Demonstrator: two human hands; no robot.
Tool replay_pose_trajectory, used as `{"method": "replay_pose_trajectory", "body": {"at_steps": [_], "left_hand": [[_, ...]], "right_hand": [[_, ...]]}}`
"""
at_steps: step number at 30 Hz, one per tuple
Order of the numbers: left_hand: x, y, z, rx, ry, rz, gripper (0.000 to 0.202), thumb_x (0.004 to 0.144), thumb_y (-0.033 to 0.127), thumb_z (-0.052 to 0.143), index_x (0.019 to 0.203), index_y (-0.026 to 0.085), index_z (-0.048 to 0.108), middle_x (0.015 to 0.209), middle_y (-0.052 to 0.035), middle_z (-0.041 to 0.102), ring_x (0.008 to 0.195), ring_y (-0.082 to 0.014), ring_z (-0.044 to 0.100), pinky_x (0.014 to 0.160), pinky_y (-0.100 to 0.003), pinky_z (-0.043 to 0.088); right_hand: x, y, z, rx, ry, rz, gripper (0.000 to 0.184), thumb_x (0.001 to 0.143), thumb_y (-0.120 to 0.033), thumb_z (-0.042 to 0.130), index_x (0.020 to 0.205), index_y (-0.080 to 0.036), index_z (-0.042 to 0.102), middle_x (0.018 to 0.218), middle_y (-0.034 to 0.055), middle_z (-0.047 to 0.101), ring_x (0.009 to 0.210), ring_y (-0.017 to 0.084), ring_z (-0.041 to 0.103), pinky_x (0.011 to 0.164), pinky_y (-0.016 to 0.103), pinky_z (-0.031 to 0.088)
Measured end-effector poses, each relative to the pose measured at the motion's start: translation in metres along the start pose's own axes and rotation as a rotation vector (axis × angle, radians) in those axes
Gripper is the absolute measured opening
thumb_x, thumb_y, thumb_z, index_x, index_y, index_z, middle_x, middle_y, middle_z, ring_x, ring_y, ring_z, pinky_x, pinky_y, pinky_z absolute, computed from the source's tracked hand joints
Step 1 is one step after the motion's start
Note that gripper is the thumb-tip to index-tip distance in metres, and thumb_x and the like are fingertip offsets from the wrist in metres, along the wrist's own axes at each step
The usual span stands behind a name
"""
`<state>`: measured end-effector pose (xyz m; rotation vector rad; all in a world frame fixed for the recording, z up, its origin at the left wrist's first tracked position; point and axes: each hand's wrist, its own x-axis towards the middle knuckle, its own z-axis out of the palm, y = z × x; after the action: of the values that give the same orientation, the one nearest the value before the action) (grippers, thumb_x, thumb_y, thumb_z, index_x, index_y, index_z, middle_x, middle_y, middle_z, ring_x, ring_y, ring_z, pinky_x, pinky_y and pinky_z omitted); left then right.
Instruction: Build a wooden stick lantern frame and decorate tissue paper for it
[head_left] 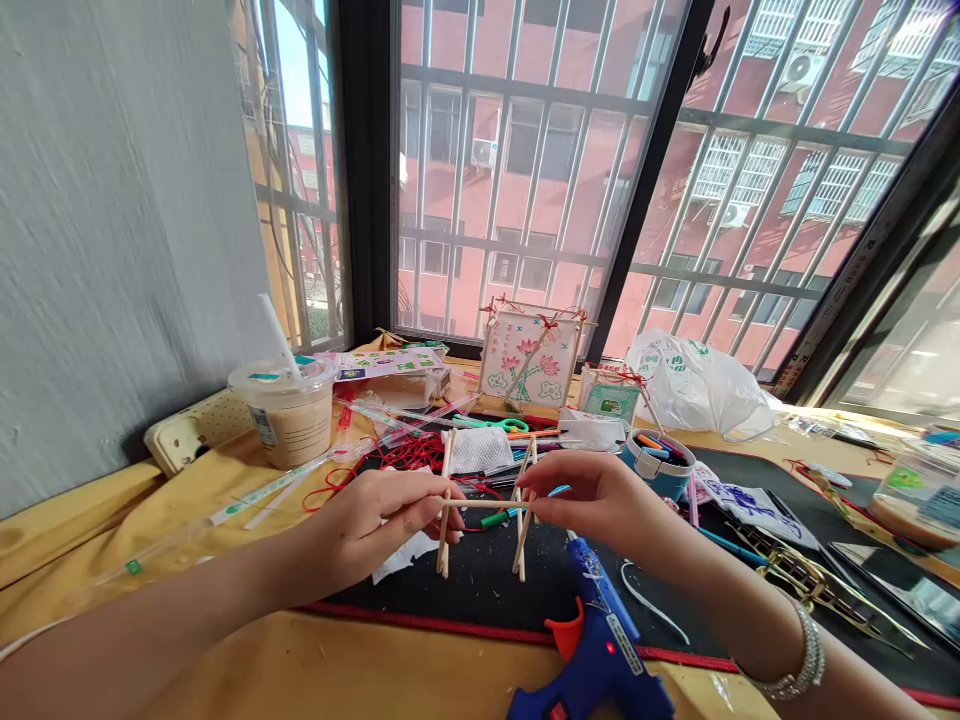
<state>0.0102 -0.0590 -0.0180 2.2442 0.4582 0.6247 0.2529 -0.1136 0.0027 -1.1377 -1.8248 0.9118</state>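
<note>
A small frame of thin wooden sticks point(519, 555) stands on the black mat point(420, 605) in front of me. A horizontal wooden stick point(487, 503) spans its two sides. My left hand point(375, 515) pinches the left end of this stick where it meets the left side. At the right end, my right hand point(604, 495) is closed on the stick with thumb and fingers. Whether the joints are fixed, I cannot tell. A blue hot glue gun point(600, 630) with an orange trigger lies just below my right hand, its nozzle towards the frame.
An iced drink cup point(289, 420) with a straw stands left. Red cord point(409, 452), green scissors point(506, 426) and a pen cup point(658, 468) lie behind the hands. A decorated paper lantern point(529, 360) and a plastic bag point(694, 385) are by the window.
</note>
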Motion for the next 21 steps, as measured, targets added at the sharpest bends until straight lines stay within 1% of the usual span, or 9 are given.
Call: {"method": "replay_pose_trajectory", "body": {"at_steps": [2,6,10,15,18,21], "left_hand": [[0.0,-0.001,0.0,-0.023,0.005,0.004,0.031,0.093,0.034,0.033,0.097,0.015,0.058,0.087,-0.0053,0.063,0.081,-0.0151,0.061,0.075,-0.024,0.05],[-0.002,-0.004,-0.001,-0.011,-0.001,0.037,0.031,0.093,0.033,0.034,0.104,0.017,0.058,0.092,-0.0054,0.064,0.083,-0.0155,0.062,0.077,-0.025,0.05],[-0.003,-0.005,-0.001,0.021,0.022,0.069,0.031,0.092,0.032,0.036,0.111,0.017,0.055,0.091,-0.0059,0.067,0.081,-0.0153,0.063,0.077,-0.026,0.049],[-0.001,0.0,-0.002,0.025,0.036,0.046,0.036,0.092,0.036,0.036,0.112,0.013,0.056,0.088,-0.0076,0.069,0.08,-0.0166,0.064,0.074,-0.028,0.05],[-0.001,0.001,-0.005,0.074,0.026,0.056,0.036,0.092,0.035,0.036,0.114,0.014,0.055,0.09,-0.007,0.07,0.081,-0.0165,0.064,0.075,-0.027,0.05],[-0.002,0.001,-0.007,0.173,0.026,0.092,0.034,0.092,0.03,0.037,0.118,0.016,0.053,0.093,-0.0052,0.07,0.087,-0.0157,0.064,0.078,-0.025,0.048]], "right_hand": [[0.0,0.001,0.0,-0.027,0.003,-0.046,0.016,0.074,-0.025,0.064,0.088,-0.017,0.068,0.086,0.0038,0.065,0.08,0.015,0.06,0.068,0.025,0.051],[0.0,0.0,0.001,-0.092,0.025,-0.109,0.011,0.077,-0.023,0.061,0.083,-0.017,0.068,0.084,0.004,0.064,0.08,0.014,0.059,0.067,0.024,0.05],[-0.001,-0.006,0.001,-0.174,0.003,-0.151,0.012,0.079,-0.02,0.059,0.086,-0.019,0.068,0.085,0.0039,0.064,0.078,0.014,0.059,0.065,0.023,0.049],[-0.006,-0.013,0.005,-0.382,-0.048,-0.302,0.019,0.083,-0.014,0.055,0.095,-0.022,0.067,0.09,0.0041,0.062,0.084,0.015,0.058,0.076,0.026,0.047],[-0.008,-0.013,0.011,-0.431,-0.026,-0.314,0.021,0.084,-0.013,0.052,0.098,-0.021,0.065,0.093,0.0051,0.061,0.086,0.015,0.058,0.076,0.027,0.047],[-0.008,-0.011,0.014,-0.452,-0.001,-0.314,0.019,0.084,-0.014,0.051,0.097,-0.02,0.063,0.093,0.0052,0.061,0.085,0.015,0.057,0.076,0.027,0.047]]}}
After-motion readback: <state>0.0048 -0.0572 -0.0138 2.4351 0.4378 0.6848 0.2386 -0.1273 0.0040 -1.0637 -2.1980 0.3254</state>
